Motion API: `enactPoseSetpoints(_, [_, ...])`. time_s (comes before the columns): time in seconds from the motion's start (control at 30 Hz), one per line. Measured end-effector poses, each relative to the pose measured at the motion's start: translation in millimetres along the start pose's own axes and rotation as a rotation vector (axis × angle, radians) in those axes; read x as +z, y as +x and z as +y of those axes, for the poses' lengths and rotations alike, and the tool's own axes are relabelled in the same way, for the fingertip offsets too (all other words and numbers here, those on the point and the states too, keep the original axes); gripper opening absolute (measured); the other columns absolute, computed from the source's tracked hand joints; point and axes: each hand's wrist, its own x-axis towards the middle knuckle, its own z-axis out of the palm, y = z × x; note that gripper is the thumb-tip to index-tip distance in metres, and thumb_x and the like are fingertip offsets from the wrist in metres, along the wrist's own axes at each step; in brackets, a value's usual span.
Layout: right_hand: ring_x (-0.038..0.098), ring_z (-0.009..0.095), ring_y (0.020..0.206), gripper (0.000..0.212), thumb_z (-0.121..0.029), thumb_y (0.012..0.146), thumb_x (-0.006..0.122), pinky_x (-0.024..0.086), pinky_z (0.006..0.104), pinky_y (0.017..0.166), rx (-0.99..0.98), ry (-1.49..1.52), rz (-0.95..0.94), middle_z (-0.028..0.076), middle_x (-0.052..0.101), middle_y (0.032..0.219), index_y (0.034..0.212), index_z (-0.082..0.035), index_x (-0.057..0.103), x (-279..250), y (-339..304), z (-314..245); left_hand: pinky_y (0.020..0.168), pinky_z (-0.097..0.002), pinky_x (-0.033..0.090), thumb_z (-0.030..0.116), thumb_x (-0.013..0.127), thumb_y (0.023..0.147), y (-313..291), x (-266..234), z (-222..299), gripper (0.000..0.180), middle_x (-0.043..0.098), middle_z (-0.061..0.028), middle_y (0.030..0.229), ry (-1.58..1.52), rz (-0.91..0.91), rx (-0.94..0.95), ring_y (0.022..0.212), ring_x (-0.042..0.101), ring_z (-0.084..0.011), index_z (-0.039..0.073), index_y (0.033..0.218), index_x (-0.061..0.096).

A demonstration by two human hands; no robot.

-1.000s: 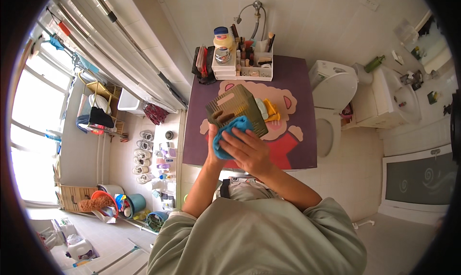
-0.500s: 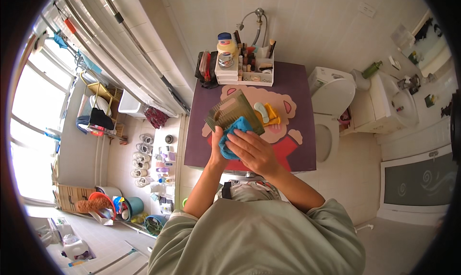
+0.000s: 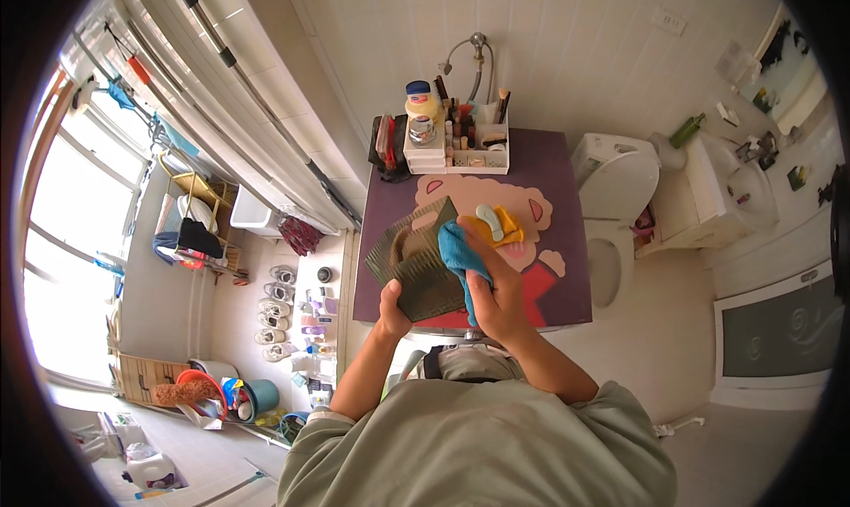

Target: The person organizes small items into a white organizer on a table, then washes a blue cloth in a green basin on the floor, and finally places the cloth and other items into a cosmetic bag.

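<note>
Over the front part of the table, my left hand (image 3: 391, 314) grips a dark green ribbed box (image 3: 427, 281) by its lower left corner, with the thumb on the near side. The box is tilted, and part of its beige-brown inside shows. My right hand (image 3: 498, 301) is closed on a blue cloth (image 3: 459, 248), which lies against the box's right side and hangs down along it. Some of the right fingers are hidden by the cloth. Just beyond that hand, a yellow cloth-like item (image 3: 509, 227) lies on the table with a small pale object (image 3: 488, 216) on it.
The purple table cover (image 3: 558, 197) bears a pink cartoon figure. At its back stand a white organizer (image 3: 478, 159) with cosmetics and brushes, a blue-lidded jar (image 3: 420, 100) and a black bag (image 3: 387, 157). A toilet (image 3: 617, 175) is on the right; shoes (image 3: 276, 312) line the floor left.
The box has turned and tipped, showing more of its ribbed side. My right hand and the blue cloth have moved from its lower face to its right side.
</note>
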Motion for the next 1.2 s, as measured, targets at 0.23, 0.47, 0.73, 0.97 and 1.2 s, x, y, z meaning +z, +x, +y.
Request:
enactPoseSetpoints(0.23, [0.061, 0.022, 0.102, 0.037, -0.013, 0.094, 0.051, 0.046, 0.0288, 0.087, 0.098, -0.02, 0.016, 0.015, 0.06, 0.119, 0.128, 0.001, 0.051, 1.3, 15.1, 11.6, 0.103, -0.0426, 0.04, 0.053, 0.058, 0.079, -0.5, -5.5, 7.1, 0.095, 0.043, -0.0181, 0.136, -0.012, -0.036, 0.022, 0.121, 0.048, -0.0299, 0.006, 0.148, 0.014])
enactPoseSetpoints(0.47, [0.058, 0.013, 0.083, 0.029, -0.026, 0.098, 0.05, 0.046, 0.0264, 0.075, 0.616, 0.387, -0.069, 0.003, 0.062, 0.093, 0.114, -0.003, 0.059, -9.5, 4.9, 31.0, 0.104, -0.0392, 0.036, 0.052, 0.063, 0.074, -6.9, -12.1, 13.6, 0.09, 0.043, -0.0141, 0.136, -0.036, -0.105, 0.022, 0.122, 0.046, -0.0264, -0.001, 0.14, 0.031])
enactPoseSetpoints(0.73, [0.051, 0.003, 0.074, 0.032, -0.031, 0.099, 0.049, 0.043, 0.0195, 0.065, 0.701, 0.777, 0.19, -0.004, 0.055, 0.088, 0.118, -0.006, 0.054, -2.0, 7.9, 6.3, 0.102, -0.0352, 0.035, 0.038, 0.053, 0.094, 27.8, -7.9, 29.1, 0.07, 0.049, -0.0077, 0.129, 0.378, 0.184, 0.197, 0.116, 0.048, -0.0198, 0.004, 0.148, 0.025])
enactPoseSetpoints(0.97, [0.024, 0.025, 0.141, 0.045, -0.017, 0.096, 0.049, 0.021, 0.0369, 0.112, 0.159, 0.334, -0.012, 0.015, 0.03, 0.151, 0.136, 0.004, 0.041, 14.4, 1.4, 13.8, 0.107, -0.039, 0.032, 0.053, 0.077, 0.069, 25.3, 12.8, 24.8, 0.117, 0.035, -0.0157, 0.143, 0.285, 0.092, 0.226, 0.131, 0.037, -0.026, 0.007, 0.151, 0.008])
enactPoseSetpoints(1.2, [0.025, 0.032, 0.141, 0.047, -0.001, 0.086, 0.053, 0.021, 0.0417, 0.113, -0.104, 0.001, -0.127, 0.014, 0.038, 0.146, 0.133, -0.005, 0.049, 0.5, 27.4, 9.4, 0.107, -0.0431, 0.034, 0.043, 0.077, 0.07, 13.1, 12.0, 26.5, 0.117, 0.033, -0.0155, 0.144, -0.016, -0.071, 0.105, 0.13, 0.038, -0.0293, 0.011, 0.151, -0.001])
